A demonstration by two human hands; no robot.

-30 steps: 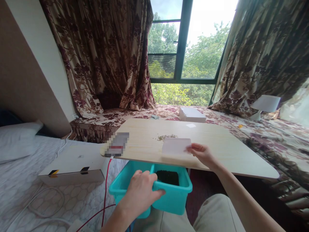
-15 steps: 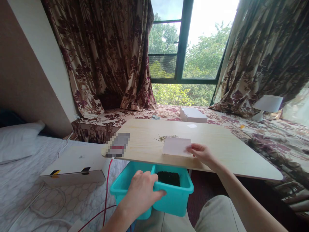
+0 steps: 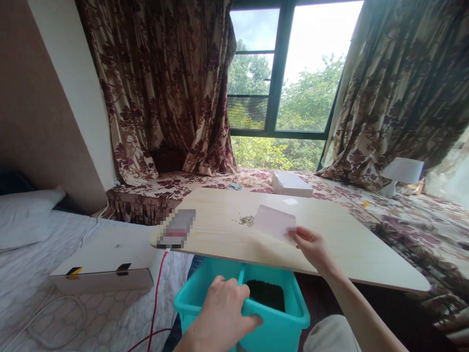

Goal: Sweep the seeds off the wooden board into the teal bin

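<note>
Between the thumb and fingers of my right hand (image 3: 309, 244) is a thin, pale rectangular card (image 3: 274, 221), tilted just above the wooden board tabletop (image 3: 220, 239). At the card's left edge lies a small scatter of greenish-brown bits (image 3: 246, 221), too small to name. My left hand (image 3: 227, 308) grips the near rim of a turquoise two-compartment bin (image 3: 278, 325) below the table's front edge. Dark, crumbly material (image 3: 266, 294) fills part of its right compartment. The left compartment is partly hidden by my hand.
A pixelated flat object (image 3: 176, 229) with a red cable (image 3: 158, 293) lies at the tabletop's left end. On the bed is a white box (image 3: 106, 254). Another white box (image 3: 292, 185) and a lamp (image 3: 402, 171) stand on the window ledge.
The card has lifted and turned, moving slightly right, away from the bits. The bits lie in a tighter patch. My left hand keeps its hold on the bin, and the view has tilted up.
</note>
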